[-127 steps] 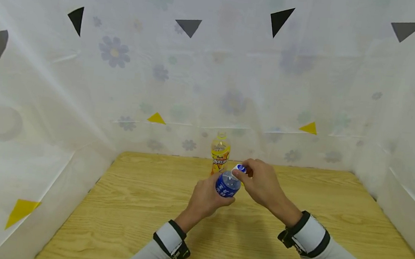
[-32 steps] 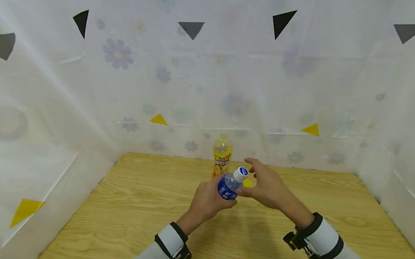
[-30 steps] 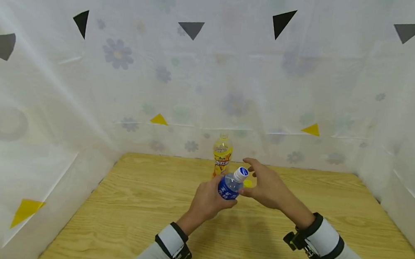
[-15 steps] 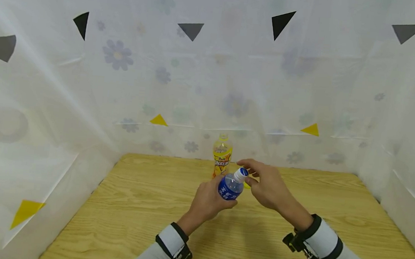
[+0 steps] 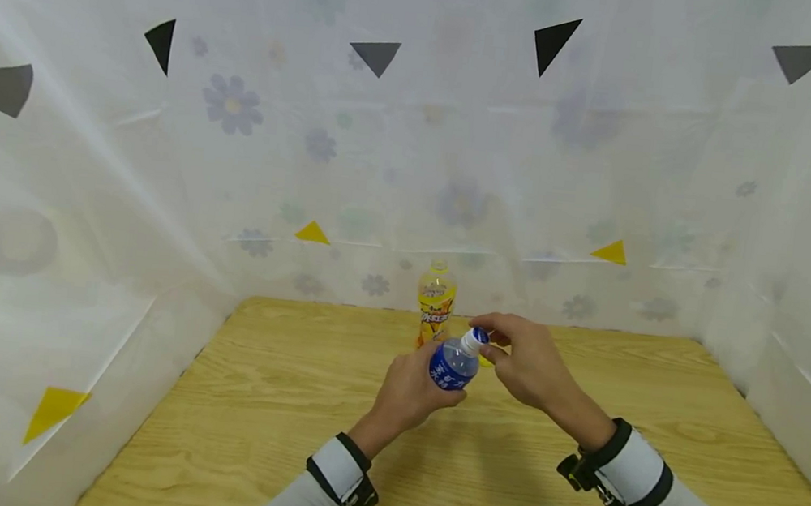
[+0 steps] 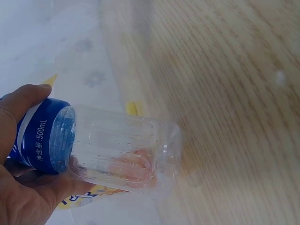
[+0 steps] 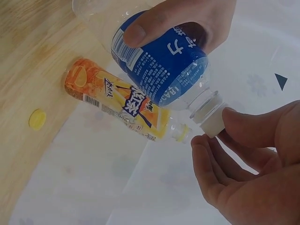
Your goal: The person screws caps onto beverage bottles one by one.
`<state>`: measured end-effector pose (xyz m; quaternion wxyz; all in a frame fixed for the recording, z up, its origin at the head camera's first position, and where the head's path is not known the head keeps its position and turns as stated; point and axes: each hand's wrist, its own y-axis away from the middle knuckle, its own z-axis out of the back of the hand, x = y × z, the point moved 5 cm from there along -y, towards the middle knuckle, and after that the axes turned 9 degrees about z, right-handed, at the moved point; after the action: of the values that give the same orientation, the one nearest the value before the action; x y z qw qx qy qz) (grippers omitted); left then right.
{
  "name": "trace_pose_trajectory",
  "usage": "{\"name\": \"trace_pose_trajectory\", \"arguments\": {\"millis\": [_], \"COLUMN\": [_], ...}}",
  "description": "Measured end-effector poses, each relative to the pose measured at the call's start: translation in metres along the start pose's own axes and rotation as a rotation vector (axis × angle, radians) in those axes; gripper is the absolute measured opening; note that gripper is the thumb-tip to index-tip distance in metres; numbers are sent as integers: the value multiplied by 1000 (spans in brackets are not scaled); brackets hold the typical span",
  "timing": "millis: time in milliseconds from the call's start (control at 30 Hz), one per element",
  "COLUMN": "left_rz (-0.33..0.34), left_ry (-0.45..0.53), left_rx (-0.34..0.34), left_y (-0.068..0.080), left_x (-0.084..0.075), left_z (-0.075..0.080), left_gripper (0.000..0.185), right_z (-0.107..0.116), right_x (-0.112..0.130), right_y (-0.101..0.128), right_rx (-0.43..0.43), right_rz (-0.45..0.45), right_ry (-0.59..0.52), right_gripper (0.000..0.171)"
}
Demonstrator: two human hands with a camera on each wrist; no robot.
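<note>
Right hand (image 5: 523,362) is back on the cap (image 5: 474,339) now: a second ago its fingers were spread off to the side, and now thumb and fingertips (image 7: 211,157) pinch the white cap (image 7: 211,119) again. Looks like a regrip between twists, so I'd guess the cap isn't off yet. Left hand (image 5: 411,384) is wrapped round the blue label of the water bottle (image 5: 452,363), holding it tilted above the wooden table (image 5: 274,403), same as before. Yellow drink bottle (image 5: 434,305) stands at the back with no cap, and a yellow cap (image 7: 36,118) lies on the table near it
</note>
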<state>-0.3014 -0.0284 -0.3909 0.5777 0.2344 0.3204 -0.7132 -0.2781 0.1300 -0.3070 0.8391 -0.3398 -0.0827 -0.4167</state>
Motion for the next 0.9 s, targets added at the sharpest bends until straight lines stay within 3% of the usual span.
{"name": "trace_pose_trajectory", "arguments": {"millis": [467,900], "left_rz": [10,12], "left_ry": [0,3], "left_rx": [-6,4], "left_y": [-1,-2], "left_x": [4,3], "left_z": [0,1], "left_gripper": [76,78], "right_z": [-2,-5], "right_x": [-4,-9], "right_y": [-3,-3], "right_rx": [-40,-71], "right_rz": [-74,-90], "right_ry": [4,-18], "right_gripper": [25,25]}}
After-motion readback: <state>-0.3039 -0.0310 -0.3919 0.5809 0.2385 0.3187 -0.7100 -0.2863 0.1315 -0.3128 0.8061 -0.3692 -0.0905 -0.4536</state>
